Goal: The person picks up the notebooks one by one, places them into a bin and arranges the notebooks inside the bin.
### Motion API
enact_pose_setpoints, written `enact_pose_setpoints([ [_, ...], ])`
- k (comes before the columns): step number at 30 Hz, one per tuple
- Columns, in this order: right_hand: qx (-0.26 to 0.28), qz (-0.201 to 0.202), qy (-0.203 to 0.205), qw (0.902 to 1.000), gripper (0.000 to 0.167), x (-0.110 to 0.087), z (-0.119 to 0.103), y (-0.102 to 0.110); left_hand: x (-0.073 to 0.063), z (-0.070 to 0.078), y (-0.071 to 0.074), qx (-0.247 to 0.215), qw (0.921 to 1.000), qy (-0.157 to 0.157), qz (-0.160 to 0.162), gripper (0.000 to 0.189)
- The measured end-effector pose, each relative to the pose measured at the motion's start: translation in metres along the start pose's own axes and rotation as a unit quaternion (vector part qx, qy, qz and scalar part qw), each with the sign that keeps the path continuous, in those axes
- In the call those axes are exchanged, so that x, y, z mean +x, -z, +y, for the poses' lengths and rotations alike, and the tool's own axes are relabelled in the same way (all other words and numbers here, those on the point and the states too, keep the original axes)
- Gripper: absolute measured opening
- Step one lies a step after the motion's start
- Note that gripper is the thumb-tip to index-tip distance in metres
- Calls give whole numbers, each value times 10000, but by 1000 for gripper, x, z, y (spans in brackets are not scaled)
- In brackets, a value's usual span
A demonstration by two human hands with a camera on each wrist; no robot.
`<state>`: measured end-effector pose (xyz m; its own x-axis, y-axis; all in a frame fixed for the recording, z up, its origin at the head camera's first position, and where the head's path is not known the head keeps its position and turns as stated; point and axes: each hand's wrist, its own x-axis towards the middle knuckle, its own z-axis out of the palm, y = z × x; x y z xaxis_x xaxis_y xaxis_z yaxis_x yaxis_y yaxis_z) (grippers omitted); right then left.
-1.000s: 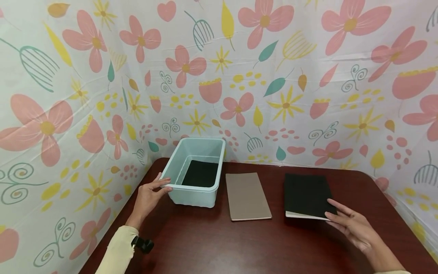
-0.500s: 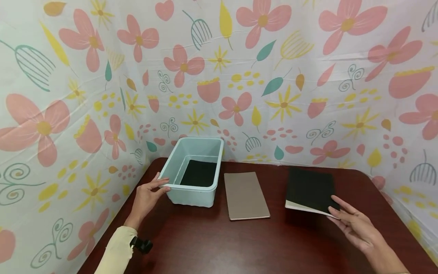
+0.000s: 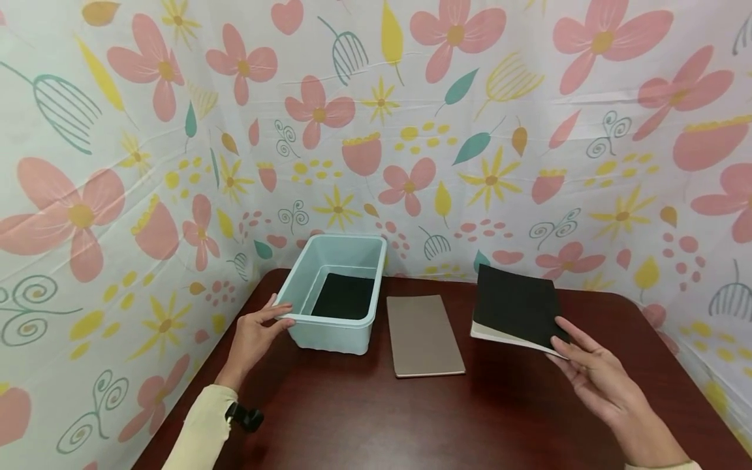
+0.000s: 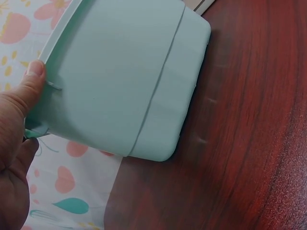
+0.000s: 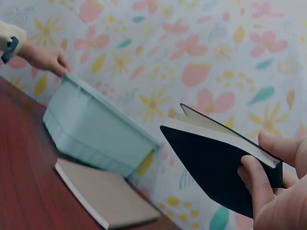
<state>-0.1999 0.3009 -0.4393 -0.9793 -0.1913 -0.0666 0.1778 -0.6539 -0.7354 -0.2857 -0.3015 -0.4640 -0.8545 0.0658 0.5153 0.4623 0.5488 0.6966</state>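
My left hand [image 3: 254, 339] grips the near left corner of a pale blue-green plastic bin [image 3: 331, 334], thumb outside the rim in the left wrist view. Inside the bin lies a flat black item [image 3: 343, 297], perhaps a notebook. On the right, my right hand [image 3: 596, 375] pinches the near right corner of a black notebook [image 3: 517, 303], thumb on one cover and fingers on the other. The notebook is raised off the table and tilted, its white pages showing and its covers slightly parted in the right wrist view. A taupe notebook [image 3: 425, 336] lies flat between bin and black notebook.
Everything stands on a dark reddish-brown wooden table [image 3: 376, 418]. A flower-patterned cloth [image 3: 411, 130] hangs behind the table and along its left side, close to the bin's far end.
The right hand has lifted the black notebook off the table and moved it slightly left, tilting it. The left hand, bin and taupe notebook have stayed in place.
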Motion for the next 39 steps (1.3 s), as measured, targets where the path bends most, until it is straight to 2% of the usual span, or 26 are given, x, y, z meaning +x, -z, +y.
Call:
enact_pose_setpoints([
  [7,104,-307,96,9994,45,5,-4,-31,0,-1,1,-27,10000,13,-74,34],
  [14,9,-488,76,9988,42,20,-4,-66,1,1,5,-29,9999,51,-111,35],
  [24,-321,-310,-178,9988,34,51,-3,-119,1,0,3,-70,9998,189,-81,36],
  [27,-511,-282,-262,9980,40,58,0,-132,1,0,3,-6,9999,139,-88,36],
  [33,-821,-308,-311,9957,73,72,8,-159,1,0,4,-36,9999,93,-85,33],
  [39,-1005,-303,-279,9941,72,90,22,-176,2,-1,2,-61,9999,123,-73,33],
])
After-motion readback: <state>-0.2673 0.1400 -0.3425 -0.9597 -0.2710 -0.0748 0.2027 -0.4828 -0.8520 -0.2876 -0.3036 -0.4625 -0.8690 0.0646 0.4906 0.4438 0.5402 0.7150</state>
